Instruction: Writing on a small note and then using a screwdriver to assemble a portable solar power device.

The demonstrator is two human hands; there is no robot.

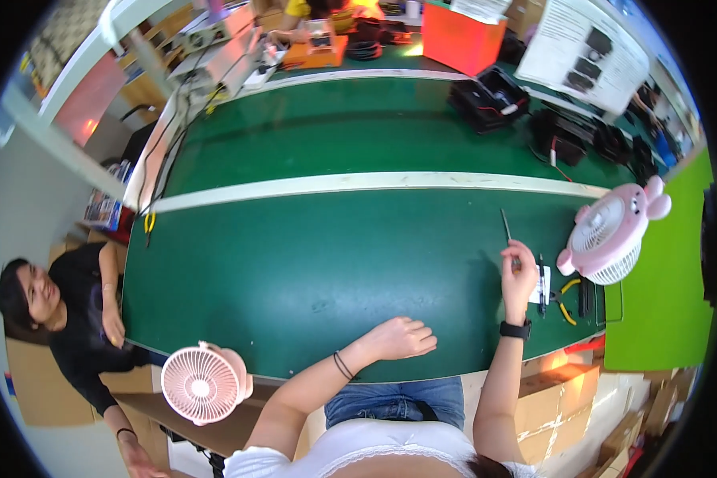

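My right hand (519,275), with a black watch (515,328) on its wrist, is raised over the right side of the green table (311,263). It grips a thin dark screwdriver-like tool (506,227) whose shaft points up and away. My left hand (400,338) rests on the table near the front edge with its fingers curled and nothing in it. A pink-and-white desk fan with ears (611,233) stands to the right of my right hand, apart from it.
Yellow-handled pliers (567,299), black tools (542,288) and a white slip lie beside my right hand. A second pink fan (202,385) is at the near-left corner by a seated person in black (80,319). Black bins (490,97) and an orange box (462,38) are at the back.
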